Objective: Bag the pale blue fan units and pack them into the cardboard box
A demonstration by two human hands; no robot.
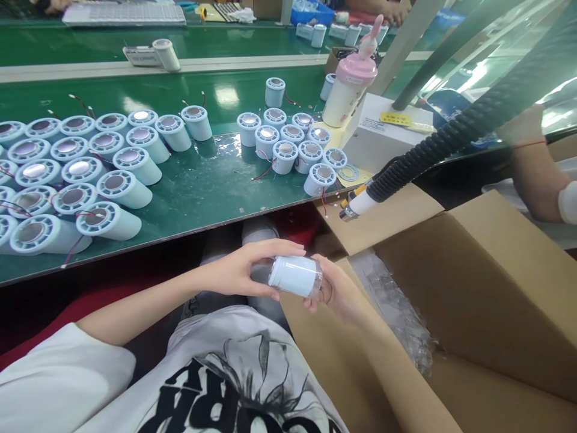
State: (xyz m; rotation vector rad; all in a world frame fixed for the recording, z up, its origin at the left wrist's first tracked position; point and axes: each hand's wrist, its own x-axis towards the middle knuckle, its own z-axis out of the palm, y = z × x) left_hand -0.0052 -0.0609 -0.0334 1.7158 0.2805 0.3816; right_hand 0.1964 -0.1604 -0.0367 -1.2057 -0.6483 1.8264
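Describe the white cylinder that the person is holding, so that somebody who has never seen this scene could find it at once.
Start at the open brown cardboard box at lower right, below the edge of the green worktable. Just left of it, above the person's lap, the left hand and right hand hold one small white plastic cylinder on its side. Unlike the many similar cylinders on the table, it is held in the air.

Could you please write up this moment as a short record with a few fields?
left hand: grips the white cylinder at its left end
right hand: holds its right end
beside: open cardboard box with clear plastic inside
green table: many white cylinders with red wires
hanging: black hose
far right: another person's arm
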